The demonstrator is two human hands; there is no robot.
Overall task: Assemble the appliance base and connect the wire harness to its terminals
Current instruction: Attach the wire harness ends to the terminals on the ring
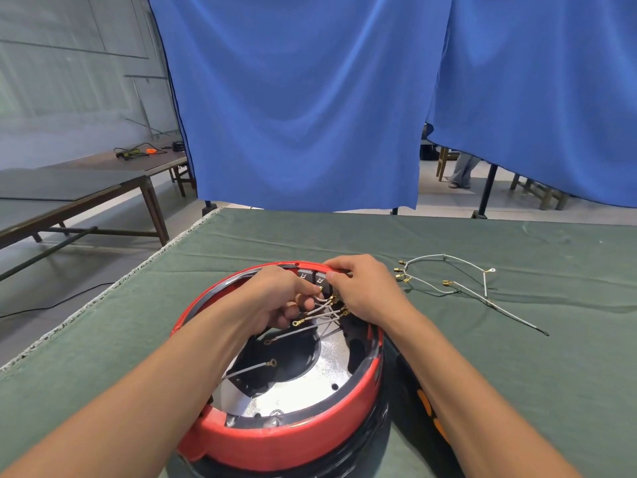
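My left hand pinches a brass terminal on a white wire of the harness just above frame centre, fingers curled round the wire bundle, while my right hand grips the far rim of the base, thumb pressed beside the black switch block and fingers hooked over the edge. The red-ringed base sits lower centre on the green cloth, its silvery plate exposed and loose ring terminals lying inside it. A second harness lies on the cloth at centre right, well apart from the base; blue curtains fill the upper frame.
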